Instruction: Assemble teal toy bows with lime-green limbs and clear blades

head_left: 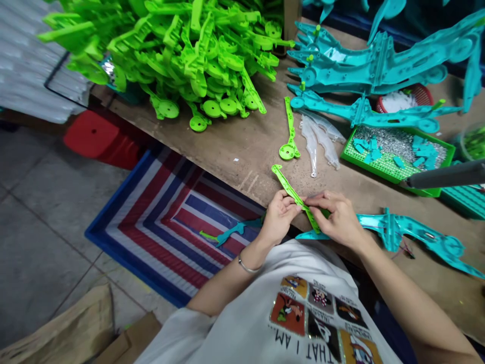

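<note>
A long, thin lime-green plastic part [290, 189] slants between both hands at the table's front edge. My left hand [279, 215] pinches its near side, fingers curled. On the other side my right hand [335, 215] grips the lower end with thumb and fingers closed around it. Just right of my right hand lies a turquoise plastic piece [413, 230]. Above the held part, another green part with a round end [289, 150] rests on the table beside several clear plastic pieces [320, 139].
A big heap of green parts [204, 55] covers the back left. Turquoise pieces [371, 65] fill the back right, near a green basket [348, 154] of screws and a red basket [426, 95]. A grey tool [447, 174] juts in from the right. A striped, blue-edged bin [132, 242] stands below left.
</note>
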Motion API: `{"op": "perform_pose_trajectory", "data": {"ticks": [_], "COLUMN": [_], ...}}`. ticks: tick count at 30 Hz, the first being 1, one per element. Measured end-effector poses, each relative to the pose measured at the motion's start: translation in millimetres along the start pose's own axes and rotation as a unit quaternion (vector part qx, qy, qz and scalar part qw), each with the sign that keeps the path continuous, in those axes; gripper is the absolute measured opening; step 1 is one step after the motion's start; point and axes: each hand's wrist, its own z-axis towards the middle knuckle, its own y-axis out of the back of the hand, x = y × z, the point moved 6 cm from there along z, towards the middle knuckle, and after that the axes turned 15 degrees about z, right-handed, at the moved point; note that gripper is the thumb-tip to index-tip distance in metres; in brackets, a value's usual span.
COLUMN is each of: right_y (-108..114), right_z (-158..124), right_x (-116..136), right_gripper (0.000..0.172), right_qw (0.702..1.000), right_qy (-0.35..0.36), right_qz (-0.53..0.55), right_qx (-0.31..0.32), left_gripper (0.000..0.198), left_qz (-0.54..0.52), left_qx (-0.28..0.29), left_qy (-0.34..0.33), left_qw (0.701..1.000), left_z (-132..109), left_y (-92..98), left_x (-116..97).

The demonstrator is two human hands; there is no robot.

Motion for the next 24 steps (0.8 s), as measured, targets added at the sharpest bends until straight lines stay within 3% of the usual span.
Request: {"op": "perform_pose_trajectory", "data": {"ticks": [7,9,14,18,21,24], "right_y": [-26.7,-26.9,-10.8,-28.0,-35.8,-22.4], "right_z": [-16.1,-16.1,4.6,33.3,49.8,59.0], "right_x": [22.7,24.2,32.0,42.7,42.6,36.6], "right_gripper": [0.038,0.038,0.040,0.045,0.038,0.033], "right_qw": [0.968,0.963,0.993,0.983,0.979,0.985], "right_qy": [0.037,0.037,0.074,0.120,0.104,0.054], "right_qz": [-0.244,-0.262,-0.091,-0.033,-0.005,0.034], "right_qx": [0.050,0.058,0.034,0.132,0.176,0.158], "left_gripper": [0.044,0.042,0.037,0.035,0.036,0.047], "left_qz": [0.005,0.007,0.027,0.081,0.094,0.016], "left_qx": [-0.007,-0.008,-0.019,-0.058,-0.078,-0.031], "left_qy": [0.004,0.000,-0.017,-0.052,-0.053,-0.033], "left_qw": [1.000,1.000,0.999,0.994,0.991,0.999], "left_z": [-1.8,-1.7,-1.0,0.0,0.9,1.8], "left_y": [-0.9,-0.6,1.5,8.0,10.0,2.6], "left_x": [0.8,0.8,1.3,1.0,1.9,1.5]}}
